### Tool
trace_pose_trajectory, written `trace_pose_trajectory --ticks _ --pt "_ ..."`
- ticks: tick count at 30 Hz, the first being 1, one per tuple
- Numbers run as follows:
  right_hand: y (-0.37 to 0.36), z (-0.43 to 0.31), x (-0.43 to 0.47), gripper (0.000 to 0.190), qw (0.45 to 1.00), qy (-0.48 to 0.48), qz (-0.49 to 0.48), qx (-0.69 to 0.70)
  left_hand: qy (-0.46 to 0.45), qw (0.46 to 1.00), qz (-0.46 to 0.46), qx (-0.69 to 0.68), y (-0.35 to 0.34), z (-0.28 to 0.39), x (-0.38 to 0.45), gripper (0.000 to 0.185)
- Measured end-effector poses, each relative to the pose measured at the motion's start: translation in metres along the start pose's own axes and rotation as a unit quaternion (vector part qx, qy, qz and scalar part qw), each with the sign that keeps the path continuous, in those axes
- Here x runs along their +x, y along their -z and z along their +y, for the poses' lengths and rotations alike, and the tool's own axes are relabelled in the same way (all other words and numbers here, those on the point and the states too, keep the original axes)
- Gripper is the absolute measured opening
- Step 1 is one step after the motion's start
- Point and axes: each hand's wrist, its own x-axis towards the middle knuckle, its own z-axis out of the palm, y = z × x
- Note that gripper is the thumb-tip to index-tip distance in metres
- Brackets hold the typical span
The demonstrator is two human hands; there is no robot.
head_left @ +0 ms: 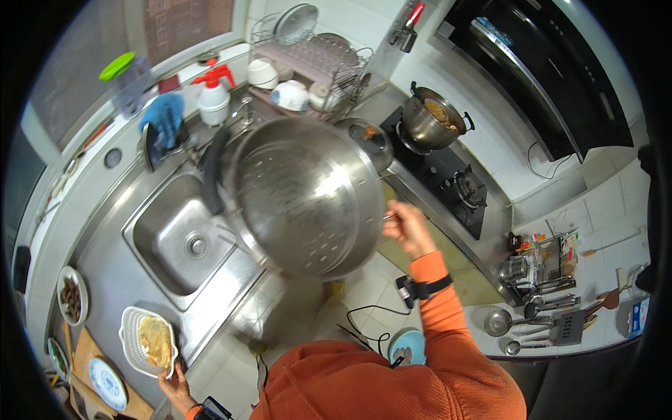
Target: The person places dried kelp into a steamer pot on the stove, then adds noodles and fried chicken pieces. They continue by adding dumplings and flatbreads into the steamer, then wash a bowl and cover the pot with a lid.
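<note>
My right hand (407, 228) grips the side of a large stainless steel pot (299, 205) by its handle, which the fingers mostly hide. Raised beside the sink, the pot is tilted so its inside faces me, with wet drops or small marks on the metal. Its opposite black handle (212, 170) reaches over the sink's far edge. At lower left, my left hand (176, 386) holds the near rim of a white plastic basket (128, 341) on the counter. A pale yellow piece of food (156, 341) lies in that basket; its kind is unclear.
A steel sink (168, 236) lies left of the pot. Beyond stand a dish rack (336, 68) and a spray bottle (213, 100). On the gas stove (436, 178) is a pot with food (433, 123). A plate (107, 383) rests on a cutting board (86, 349); utensils (551, 315) lie right.
</note>
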Motion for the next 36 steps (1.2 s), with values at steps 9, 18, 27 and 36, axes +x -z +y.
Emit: trace_pose_trajectory --ticks 9,18,27,36 --pt "0.312 -0.193 0.177 0.027 0.979 0.146 0.143 -0.015 -0.127 0.952 0.182 -0.209 -0.067 -0.082 -0.005 0.047" --pt "0.475 -0.295 0.345 0.029 0.972 0.139 0.192 0.003 -0.061 0.990 0.077 -0.105 -0.225 -0.276 -0.099 0.039" --pt "0.497 -0.313 0.447 0.028 0.981 0.116 0.157 -0.001 -0.075 0.996 0.007 -0.052 -0.350 -0.317 -0.126 0.036" --pt "0.497 -0.301 0.470 0.024 0.985 0.058 0.160 -0.017 -0.068 0.997 0.021 -0.037 -0.341 -0.344 -0.149 0.035"
